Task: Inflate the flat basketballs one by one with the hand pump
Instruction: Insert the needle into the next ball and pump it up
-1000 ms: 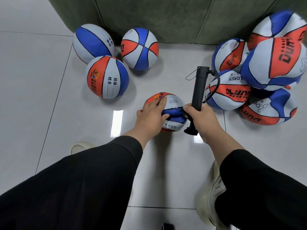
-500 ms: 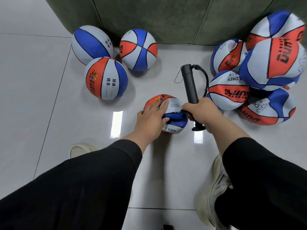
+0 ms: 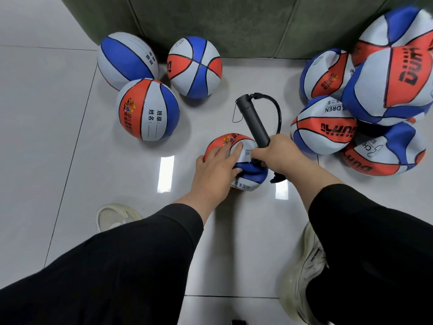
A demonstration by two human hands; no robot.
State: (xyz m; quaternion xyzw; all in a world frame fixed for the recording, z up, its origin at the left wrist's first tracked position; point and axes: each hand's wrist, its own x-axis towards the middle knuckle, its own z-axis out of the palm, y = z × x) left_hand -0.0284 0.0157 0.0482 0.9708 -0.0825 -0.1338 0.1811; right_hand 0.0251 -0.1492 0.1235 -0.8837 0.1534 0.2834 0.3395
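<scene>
Left hand (image 3: 216, 171) rests with straight fingers on the flat basketball (image 3: 236, 161) — right hand (image 3: 277, 153) grips the hand pump (image 3: 254, 123).

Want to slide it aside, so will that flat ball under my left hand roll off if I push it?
Probably not: the flat ball looks caved in and creased under the left hand, so it should flop and drag. Likely light.

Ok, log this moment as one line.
left hand steadies flat ball | right hand grips pump | inflating underway

glossy white tile floor (image 3: 58, 141); basketballs (image 3: 148, 109), shoes (image 3: 114, 215) on it.
</scene>
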